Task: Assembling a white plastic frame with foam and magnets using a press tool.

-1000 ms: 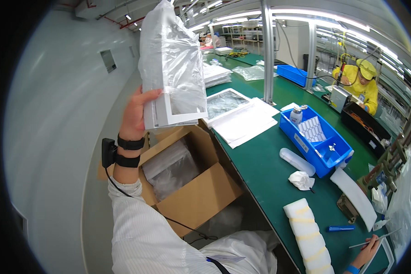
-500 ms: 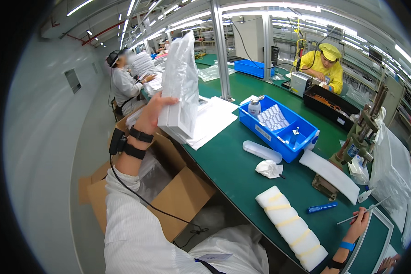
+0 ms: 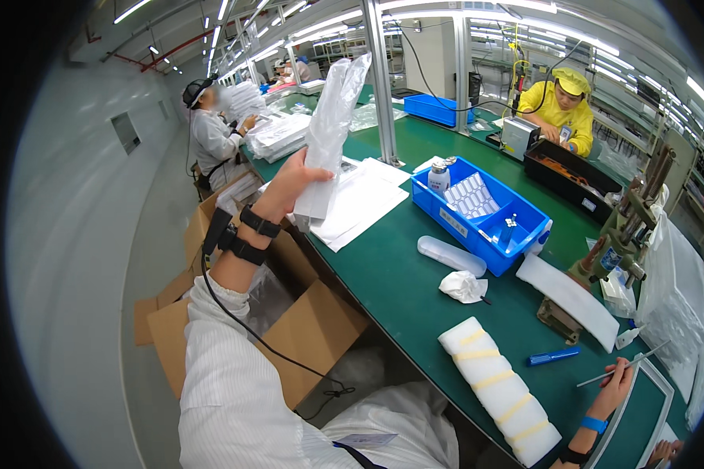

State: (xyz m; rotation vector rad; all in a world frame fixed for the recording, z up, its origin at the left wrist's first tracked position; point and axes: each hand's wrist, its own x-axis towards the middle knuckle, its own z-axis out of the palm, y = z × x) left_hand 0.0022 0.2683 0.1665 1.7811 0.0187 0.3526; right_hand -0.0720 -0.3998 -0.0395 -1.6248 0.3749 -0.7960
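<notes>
My left hand (image 3: 293,186) is closed around a flat white piece in a clear plastic bag (image 3: 338,109), held upright above the table's left edge. The loose end of the bag points up. Below and behind it lie white paper sheets (image 3: 368,205). At the lower right, my right hand (image 3: 618,385) grips a thin grey rod (image 3: 590,381) between its fingers. It is beside a light grey rectangular frame (image 3: 666,402) on the green table. A blue pen (image 3: 554,356) and a long white foam pad with yellow strips (image 3: 499,391) lie left of it.
A blue divided bin (image 3: 477,234) holds a bottle and a label sheet. Near it are a crumpled white tissue (image 3: 462,287) and a padded stand (image 3: 567,301). An opened cardboard box (image 3: 313,336) stands below the table edge. Co-workers sit at the far left and far right.
My left hand has moved slightly right with the bagged piece, which has turned to a narrower side and leans right. My right hand has hardly moved.
</notes>
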